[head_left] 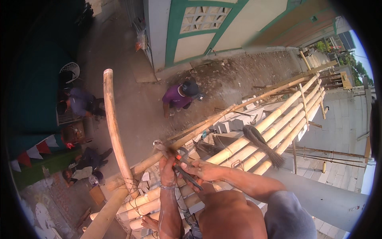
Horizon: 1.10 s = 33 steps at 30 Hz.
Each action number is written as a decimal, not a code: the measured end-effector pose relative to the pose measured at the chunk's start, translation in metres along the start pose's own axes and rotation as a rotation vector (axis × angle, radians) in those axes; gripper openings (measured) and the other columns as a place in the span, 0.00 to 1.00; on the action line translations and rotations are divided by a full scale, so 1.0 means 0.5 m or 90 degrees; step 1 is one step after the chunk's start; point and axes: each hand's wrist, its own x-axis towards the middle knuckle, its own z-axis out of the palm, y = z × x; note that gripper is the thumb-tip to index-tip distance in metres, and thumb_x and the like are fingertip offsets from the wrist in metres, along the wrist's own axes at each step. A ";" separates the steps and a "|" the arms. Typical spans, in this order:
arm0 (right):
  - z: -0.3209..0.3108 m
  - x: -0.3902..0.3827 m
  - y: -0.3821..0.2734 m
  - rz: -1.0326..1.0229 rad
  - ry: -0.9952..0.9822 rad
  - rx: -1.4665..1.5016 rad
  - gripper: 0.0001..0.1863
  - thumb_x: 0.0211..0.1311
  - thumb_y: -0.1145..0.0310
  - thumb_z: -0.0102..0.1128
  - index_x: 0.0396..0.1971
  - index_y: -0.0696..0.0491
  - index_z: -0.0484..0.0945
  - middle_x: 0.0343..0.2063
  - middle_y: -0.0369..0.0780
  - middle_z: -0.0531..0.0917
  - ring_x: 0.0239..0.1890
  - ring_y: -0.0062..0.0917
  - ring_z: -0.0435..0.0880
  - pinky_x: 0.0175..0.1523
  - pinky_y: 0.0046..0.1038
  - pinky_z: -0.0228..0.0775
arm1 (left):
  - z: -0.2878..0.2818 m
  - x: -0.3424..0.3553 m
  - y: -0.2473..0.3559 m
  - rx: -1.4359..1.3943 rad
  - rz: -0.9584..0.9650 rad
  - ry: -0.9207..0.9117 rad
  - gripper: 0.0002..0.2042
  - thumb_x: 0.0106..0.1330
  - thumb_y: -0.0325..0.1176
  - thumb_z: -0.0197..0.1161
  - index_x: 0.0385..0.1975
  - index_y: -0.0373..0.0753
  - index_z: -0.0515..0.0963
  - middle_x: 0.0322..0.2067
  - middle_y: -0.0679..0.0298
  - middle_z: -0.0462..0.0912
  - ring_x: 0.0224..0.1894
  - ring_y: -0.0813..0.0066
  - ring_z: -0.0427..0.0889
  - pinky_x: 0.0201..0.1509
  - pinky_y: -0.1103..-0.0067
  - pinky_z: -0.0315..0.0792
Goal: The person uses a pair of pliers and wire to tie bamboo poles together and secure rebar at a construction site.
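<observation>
Work sits high on a scaffold of pale yellow, round bamboo poles [227, 151], and from my distant seat both hands show close together above them. The right hand [202, 170] is closed on a slim, dark, elongated tool [190, 179] with a bright orange patch near the fingers; the left hand [167, 170] curls beside its upper end, though I cannot tell whether it clamps the tool or only steadies it. The tool lies across the gap between the hands, near a long, slanting bamboo rail [207, 124]; its upper end is too blurred for me to say what it touches.

I judge the step in hand to be two-handed handling of that tool. To my eye, the next move calls for a sure grip and small wrist motion, since a person in a purple shirt [175, 95] is on the ground below
</observation>
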 end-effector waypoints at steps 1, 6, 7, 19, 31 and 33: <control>-0.001 -0.008 0.001 -0.024 0.014 0.001 0.39 0.73 0.32 0.42 0.47 0.58 0.79 0.25 0.42 0.85 0.21 0.27 0.84 0.31 0.30 0.78 | 0.008 0.006 -0.004 0.024 0.009 -0.010 0.22 0.79 0.53 0.50 0.34 0.39 0.75 0.22 0.72 0.74 0.23 0.86 0.71 0.25 0.84 0.64; 0.005 -0.019 0.016 -0.206 0.208 -0.281 0.37 0.76 0.35 0.41 0.45 0.60 0.78 0.19 0.45 0.82 0.21 0.37 0.84 0.32 0.37 0.76 | 0.026 0.011 0.013 0.182 0.034 -0.121 0.24 0.77 0.57 0.53 0.35 0.38 0.76 0.24 0.73 0.74 0.24 0.87 0.70 0.25 0.85 0.63; 0.013 -0.021 0.016 -0.234 0.278 -0.364 0.36 0.76 0.37 0.41 0.45 0.60 0.77 0.20 0.47 0.82 0.23 0.41 0.84 0.33 0.39 0.76 | 0.027 0.009 0.015 0.188 0.042 -0.135 0.25 0.76 0.58 0.54 0.35 0.38 0.76 0.24 0.73 0.74 0.24 0.87 0.69 0.25 0.85 0.63; 0.005 0.019 0.054 -0.447 0.370 -0.341 0.31 0.79 0.42 0.39 0.54 0.58 0.73 0.30 0.58 0.78 0.34 0.52 0.82 0.37 0.46 0.73 | 0.011 0.002 0.033 0.283 0.107 -0.168 0.15 0.72 0.29 0.63 0.53 0.27 0.78 0.44 0.59 0.85 0.44 0.76 0.83 0.48 0.79 0.78; 0.010 0.074 0.086 -0.318 0.544 -0.274 0.42 0.56 0.70 0.71 0.70 0.50 0.59 0.41 0.56 0.78 0.31 0.50 0.84 0.34 0.41 0.77 | 0.039 -0.010 -0.017 0.547 0.281 0.040 0.12 0.76 0.34 0.54 0.46 0.32 0.81 0.30 0.51 0.85 0.31 0.63 0.83 0.38 0.69 0.75; -0.011 0.088 0.126 -0.442 0.563 -0.333 0.36 0.62 0.66 0.70 0.66 0.56 0.63 0.37 0.52 0.81 0.32 0.46 0.84 0.36 0.38 0.77 | 0.054 -0.013 -0.029 0.534 0.261 0.067 0.13 0.77 0.35 0.54 0.42 0.32 0.82 0.30 0.53 0.85 0.30 0.66 0.82 0.37 0.70 0.75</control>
